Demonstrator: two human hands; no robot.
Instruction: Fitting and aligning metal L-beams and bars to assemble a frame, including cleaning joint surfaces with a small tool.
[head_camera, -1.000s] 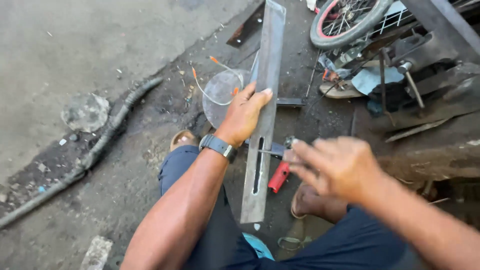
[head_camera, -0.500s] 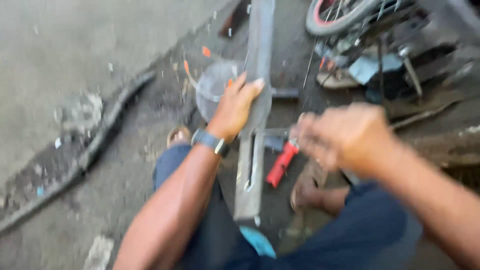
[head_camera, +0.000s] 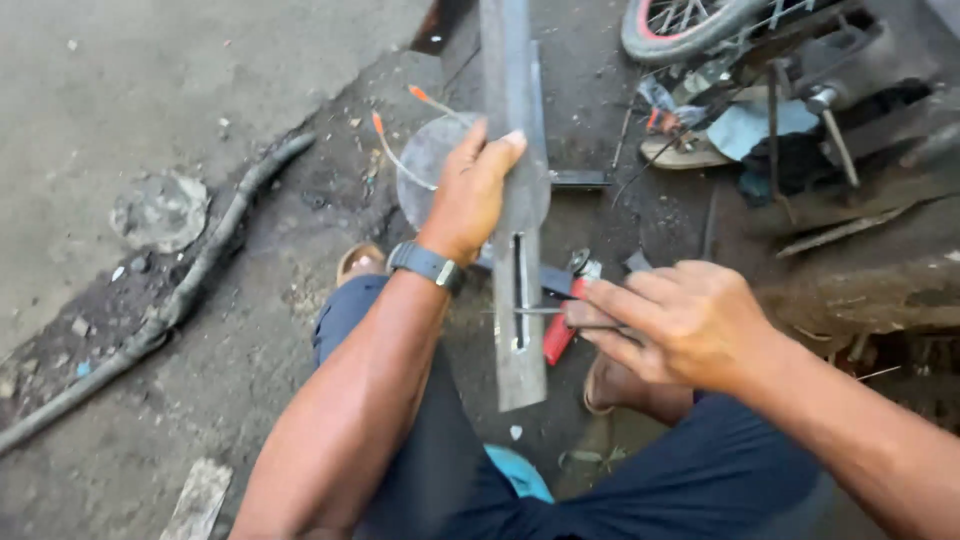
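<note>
A long grey metal bar with a narrow slot near its near end runs away from me over the ground. My left hand, with a dark watch on its wrist, grips the bar's left side above the slot. My right hand pinches a thin dark metal rod whose tip lies across the slot. Under the bar lies a red-handled tool. A round grey metal disc sits beneath my left hand.
A bicycle wheel and dark machine parts crowd the far right. A sandal lies near them. A thick dark hose snakes across the concrete at left. My sandalled feet and blue trousers fill the bottom.
My right hand has come in from the right and now holds a thin rod against the bar's slot. My left hand keeps its grip on the bar.
</note>
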